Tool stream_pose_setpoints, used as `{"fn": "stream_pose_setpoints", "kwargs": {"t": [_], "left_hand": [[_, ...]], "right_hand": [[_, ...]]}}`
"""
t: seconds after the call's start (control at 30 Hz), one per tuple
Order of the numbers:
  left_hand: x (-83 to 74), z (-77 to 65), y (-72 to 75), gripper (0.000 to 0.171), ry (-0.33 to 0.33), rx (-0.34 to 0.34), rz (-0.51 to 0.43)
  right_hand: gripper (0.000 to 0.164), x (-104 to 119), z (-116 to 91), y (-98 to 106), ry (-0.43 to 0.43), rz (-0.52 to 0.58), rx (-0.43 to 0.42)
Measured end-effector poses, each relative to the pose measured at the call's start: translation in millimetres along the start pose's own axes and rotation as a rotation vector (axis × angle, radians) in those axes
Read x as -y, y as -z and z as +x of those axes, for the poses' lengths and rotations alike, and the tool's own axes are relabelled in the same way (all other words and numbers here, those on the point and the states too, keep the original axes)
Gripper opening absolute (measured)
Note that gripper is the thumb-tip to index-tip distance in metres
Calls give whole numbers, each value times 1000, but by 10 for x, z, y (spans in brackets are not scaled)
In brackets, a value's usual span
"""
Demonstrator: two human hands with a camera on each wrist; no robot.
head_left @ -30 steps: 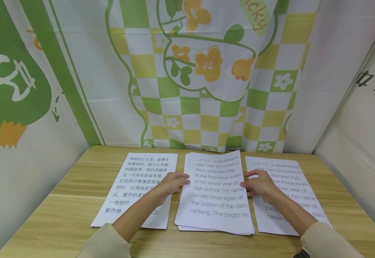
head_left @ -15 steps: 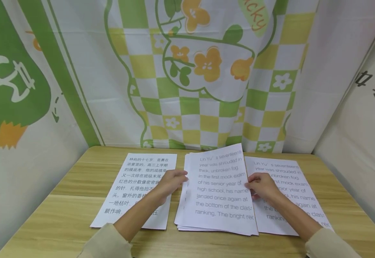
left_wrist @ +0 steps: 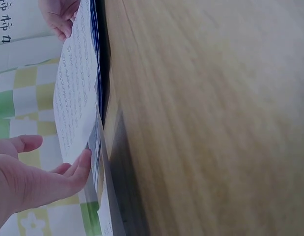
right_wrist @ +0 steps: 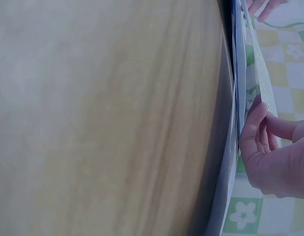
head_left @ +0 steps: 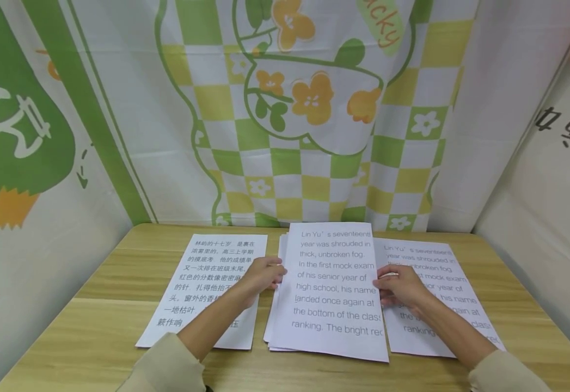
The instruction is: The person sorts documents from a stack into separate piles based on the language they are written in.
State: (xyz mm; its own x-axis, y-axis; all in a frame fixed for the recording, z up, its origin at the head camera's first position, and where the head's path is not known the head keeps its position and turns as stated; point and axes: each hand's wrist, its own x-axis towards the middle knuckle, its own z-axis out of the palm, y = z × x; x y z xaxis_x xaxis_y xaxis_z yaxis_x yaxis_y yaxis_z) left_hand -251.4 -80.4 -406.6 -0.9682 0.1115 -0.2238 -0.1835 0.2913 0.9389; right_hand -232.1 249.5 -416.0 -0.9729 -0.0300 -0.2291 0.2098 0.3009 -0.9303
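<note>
A printed sheet of paper [head_left: 336, 343] with English text lies over the middle stack of papers [head_left: 271, 321], offset a little to the right. My right hand [head_left: 404, 286] pinches its right edge between thumb and fingers; the right wrist view shows that edge raised above the stack. At the left edge is my left hand [head_left: 261, 277]. In the left wrist view, the fingertips [left_wrist: 85, 158] of that hand touch the paper's edge, while the thumb stands apart from them. Most of the stack is hidden beneath the top sheet.
A sheet with Chinese text [head_left: 206, 261] lies to the left, partly under my left forearm. To the right, another English sheet [head_left: 427, 343] lies under my right forearm. The wooden table [head_left: 98, 305] ends at a checkered curtain [head_left: 285, 163] behind.
My right hand has drawn the top sheet slightly right. Its top corner rose and came down again, and the sheet's lower edge now sits nearer me. The left hand has stayed by the left edge.
</note>
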Motion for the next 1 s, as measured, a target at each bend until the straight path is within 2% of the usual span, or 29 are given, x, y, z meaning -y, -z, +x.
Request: {"fn": "stream_pose_setpoints", "kwargs": {"t": [0.2,0.33,0.47,0.8,1.0], "left_hand": [[48,12,38,56,-19,0,-53],[74,18,32,53,-6,14,-99],[99,27,13,49,0,14,-106],[86,21,-6,45,-18,9,-137],[57,24,-52,44,-29,37,-176]], "right_hand": [[33,-19,10,4,-23,16,5],[35,-25,14,5,-32,26,15],[35,-27,4,-6,-35,33,26],[40,-17,-49,46,4,33,77],[41,-34,-73,136,23,15,59]]}}
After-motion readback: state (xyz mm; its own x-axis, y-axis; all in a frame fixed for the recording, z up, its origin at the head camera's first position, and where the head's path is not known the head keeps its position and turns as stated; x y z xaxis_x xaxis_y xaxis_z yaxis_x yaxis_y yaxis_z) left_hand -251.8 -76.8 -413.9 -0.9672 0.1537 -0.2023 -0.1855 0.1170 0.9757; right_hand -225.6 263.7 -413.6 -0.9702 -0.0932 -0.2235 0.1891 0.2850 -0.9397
